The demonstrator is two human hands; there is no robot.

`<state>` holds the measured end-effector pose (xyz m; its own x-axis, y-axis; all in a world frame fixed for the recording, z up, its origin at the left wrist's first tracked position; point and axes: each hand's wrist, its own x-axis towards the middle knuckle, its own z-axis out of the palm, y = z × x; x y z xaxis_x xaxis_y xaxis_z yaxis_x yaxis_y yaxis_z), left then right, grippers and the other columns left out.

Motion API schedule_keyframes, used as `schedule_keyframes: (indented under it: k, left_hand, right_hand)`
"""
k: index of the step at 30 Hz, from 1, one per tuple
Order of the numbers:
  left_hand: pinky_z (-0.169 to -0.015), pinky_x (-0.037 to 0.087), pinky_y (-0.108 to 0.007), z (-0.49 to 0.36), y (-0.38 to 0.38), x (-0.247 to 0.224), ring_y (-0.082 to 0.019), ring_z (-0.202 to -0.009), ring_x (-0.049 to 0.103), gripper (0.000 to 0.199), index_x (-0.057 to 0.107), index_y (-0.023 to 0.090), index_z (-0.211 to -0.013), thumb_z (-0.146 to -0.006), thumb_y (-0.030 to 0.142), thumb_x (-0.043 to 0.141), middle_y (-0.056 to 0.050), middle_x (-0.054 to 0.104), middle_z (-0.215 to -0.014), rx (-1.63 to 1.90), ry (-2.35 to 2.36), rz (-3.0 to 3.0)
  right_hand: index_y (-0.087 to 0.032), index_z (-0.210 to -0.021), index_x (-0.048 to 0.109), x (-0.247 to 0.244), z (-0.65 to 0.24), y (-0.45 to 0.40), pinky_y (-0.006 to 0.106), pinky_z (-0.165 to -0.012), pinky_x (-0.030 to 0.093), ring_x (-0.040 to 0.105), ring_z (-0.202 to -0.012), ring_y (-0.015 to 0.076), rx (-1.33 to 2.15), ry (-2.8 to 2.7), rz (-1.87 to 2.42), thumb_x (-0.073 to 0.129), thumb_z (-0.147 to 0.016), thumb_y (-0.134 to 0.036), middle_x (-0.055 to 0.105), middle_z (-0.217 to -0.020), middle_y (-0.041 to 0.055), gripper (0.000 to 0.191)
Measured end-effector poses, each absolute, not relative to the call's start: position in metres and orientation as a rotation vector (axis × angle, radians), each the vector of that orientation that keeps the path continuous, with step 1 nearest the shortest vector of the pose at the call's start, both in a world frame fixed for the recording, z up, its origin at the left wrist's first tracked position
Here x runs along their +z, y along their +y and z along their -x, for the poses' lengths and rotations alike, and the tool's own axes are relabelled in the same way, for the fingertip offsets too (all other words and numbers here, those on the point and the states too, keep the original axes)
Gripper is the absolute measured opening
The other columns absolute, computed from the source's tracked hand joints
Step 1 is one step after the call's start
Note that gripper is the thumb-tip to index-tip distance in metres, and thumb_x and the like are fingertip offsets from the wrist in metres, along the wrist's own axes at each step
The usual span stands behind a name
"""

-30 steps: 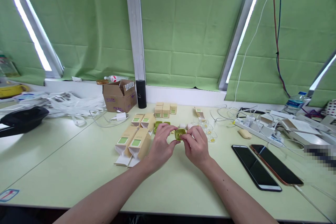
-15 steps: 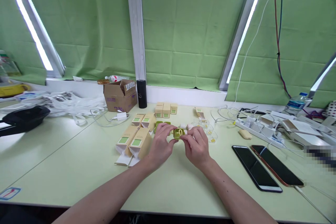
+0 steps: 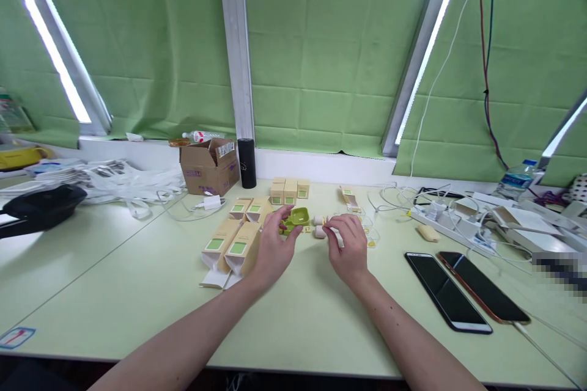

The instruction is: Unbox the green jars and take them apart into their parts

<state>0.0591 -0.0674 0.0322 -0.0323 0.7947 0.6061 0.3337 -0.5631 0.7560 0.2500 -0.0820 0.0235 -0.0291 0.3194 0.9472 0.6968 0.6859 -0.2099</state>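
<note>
My left hand (image 3: 277, 245) is over the table (image 3: 293, 317) with thumb and fingers apart, close to the green square tray (image 3: 299, 216) and partly hiding more green pieces. My right hand (image 3: 347, 247) has its thumb and fingers drawn together beside small pale rollers (image 3: 320, 231); what it holds, if anything, is too small to name. Left of my left hand lie beige boxes with green labels (image 3: 244, 247). Clear pieces with yellow dots (image 3: 371, 237) are partly covered by my right hand.
Small beige boxes (image 3: 290, 192) stand at the back. A cardboard box (image 3: 208, 168) and black cylinder (image 3: 247, 164) are back left. At right are two phones (image 3: 448, 292), a power strip (image 3: 452, 232), cables and a beige oval object (image 3: 428, 233).
The small green tray that was between both hands is no longer held there. My left hand has opened and moved slightly left, and a green tray now shows beyond it.
</note>
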Motion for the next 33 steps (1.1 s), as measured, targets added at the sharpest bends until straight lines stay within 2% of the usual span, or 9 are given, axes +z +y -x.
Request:
schedule_keyframes:
  k: [4,7,9,12,17,22,26,30,33]
  left_hand:
    - [-0.081,0.053,-0.031,-0.059,-0.061,0.036,-0.021,-0.103,0.070,0.034,0.062,0.022,-0.121,-0.094,0.042,0.068,-0.009,0.075,-0.115,1.584,1.119,-1.578]
    - [-0.070,0.050,-0.030,-0.060,-0.055,0.035,-0.021,-0.087,0.072,0.040,0.061,0.019,-0.104,-0.090,0.056,0.070,-0.011,0.079,-0.100,1.540,1.070,-1.377]
    - [-0.067,0.050,-0.030,-0.059,-0.052,0.034,-0.023,-0.087,0.073,0.044,0.060,0.018,-0.096,-0.088,0.060,0.071,-0.013,0.080,-0.095,1.496,0.997,-1.258]
    - [-0.068,0.050,-0.030,-0.058,-0.050,0.032,-0.025,-0.089,0.074,0.039,0.060,0.016,-0.093,-0.089,0.053,0.072,-0.017,0.080,-0.095,1.421,0.846,-1.066]
    - [-0.071,0.050,-0.031,-0.056,-0.051,0.035,-0.022,-0.079,0.074,0.019,0.061,0.013,-0.097,-0.097,0.032,0.064,-0.021,0.080,-0.094,1.334,0.727,-0.806]
    - [-0.071,0.050,-0.031,-0.055,-0.051,0.042,-0.021,-0.076,0.074,0.017,0.062,0.012,-0.095,-0.101,0.025,0.053,-0.022,0.080,-0.092,1.328,0.736,-0.708]
    - [-0.071,0.049,-0.031,-0.053,-0.049,0.043,-0.022,-0.080,0.075,0.014,0.062,0.013,-0.093,-0.097,0.026,0.059,-0.020,0.080,-0.091,1.360,0.706,-0.759]
    - [-0.067,0.045,-0.028,-0.051,-0.050,0.042,-0.023,-0.082,0.075,0.026,0.059,0.016,-0.087,-0.090,0.039,0.071,-0.014,0.078,-0.083,1.415,0.755,-0.964]
    - [-0.064,0.043,-0.028,-0.049,-0.053,0.045,-0.023,-0.079,0.074,0.028,0.057,0.019,-0.082,-0.090,0.043,0.070,-0.009,0.076,-0.077,1.454,0.918,-1.249]
  right_hand:
    - [-0.024,-0.092,0.067,0.016,-0.248,-0.077,0.038,-0.080,0.049,0.058,-0.088,0.0226,-0.354,-1.715,0.928,0.058,-0.097,-0.011,0.072,-0.087,0.0040,0.017]
    - [-0.023,-0.089,0.067,0.011,-0.245,-0.073,0.037,-0.079,0.046,0.056,-0.088,0.0226,-0.352,-1.771,0.971,0.059,-0.098,-0.011,0.073,-0.085,0.0033,0.017]
    - [-0.023,-0.089,0.068,0.007,-0.243,-0.070,0.037,-0.080,0.045,0.055,-0.088,0.0224,-0.358,-1.804,0.991,0.058,-0.098,-0.011,0.073,-0.085,0.0032,0.018]
    - [-0.022,-0.088,0.068,0.003,-0.241,-0.066,0.036,-0.081,0.042,0.055,-0.091,0.0222,-0.379,-1.854,1.010,0.058,-0.097,-0.009,0.073,-0.085,0.0031,0.019]
    - [-0.022,-0.086,0.069,-0.002,-0.240,-0.063,0.036,-0.081,0.039,0.054,-0.092,0.0225,-0.404,-1.923,1.042,0.059,-0.096,-0.008,0.072,-0.084,0.0036,0.020]
    - [-0.022,-0.086,0.070,-0.010,-0.240,-0.061,0.036,-0.081,0.038,0.055,-0.093,0.0225,-0.394,-1.965,1.092,0.059,-0.095,-0.006,0.073,-0.085,0.0037,0.021]
    - [-0.022,-0.087,0.070,-0.014,-0.239,-0.059,0.036,-0.082,0.037,0.054,-0.094,0.0221,-0.420,-2.016,1.108,0.060,-0.092,-0.003,0.073,-0.086,0.0031,0.021]
    - [-0.021,-0.086,0.070,-0.014,-0.237,-0.054,0.036,-0.085,0.036,0.053,-0.095,0.0229,-0.476,-2.060,1.122,0.061,-0.090,-0.001,0.072,-0.083,0.0031,0.022]
    - [-0.021,-0.082,0.069,-0.013,-0.234,-0.050,0.037,-0.086,0.036,0.052,-0.094,0.0237,-0.507,-2.065,1.159,0.062,-0.089,-0.003,0.071,-0.081,0.0038,0.021]
